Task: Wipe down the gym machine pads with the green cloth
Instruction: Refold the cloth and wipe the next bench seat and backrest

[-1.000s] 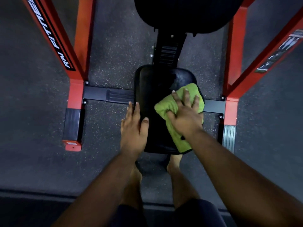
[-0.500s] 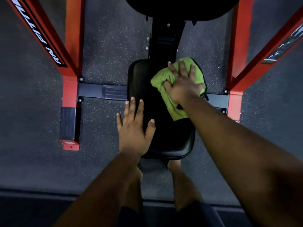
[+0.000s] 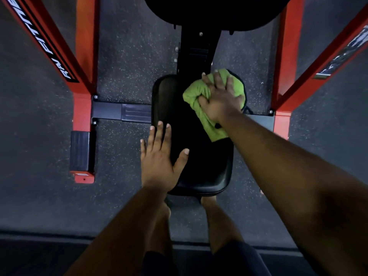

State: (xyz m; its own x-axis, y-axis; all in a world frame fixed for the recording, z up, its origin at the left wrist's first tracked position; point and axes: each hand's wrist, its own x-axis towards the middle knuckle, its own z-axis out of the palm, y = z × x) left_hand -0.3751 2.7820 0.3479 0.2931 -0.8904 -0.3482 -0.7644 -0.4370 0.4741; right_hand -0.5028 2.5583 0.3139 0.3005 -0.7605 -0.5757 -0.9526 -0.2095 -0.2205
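Red frame posts (image 3: 84,56) flank the seat pad (image 3: 199,166) on both sides, with open floor (image 3: 123,156) between. A black centre column (image 3: 197,50) and upper pad (image 3: 211,10) block the far end.

I'm looking down into a gym. The floor (image 3: 129,62) is dark speckled rubber, the kind laid in weight rooms, and it fills most of the frame. Red steel frame bars (image 3: 85,56) slant in from the upper left and upper right, each with a black and white brand strip; the left one reads partly as "FITNESS". A black crossbar (image 3: 119,112) bolts them together low across the middle. At centre sits a black padded seat (image 3: 199,172), with a second black pad (image 3: 213,10) at the top edge above a black post (image 3: 196,50).
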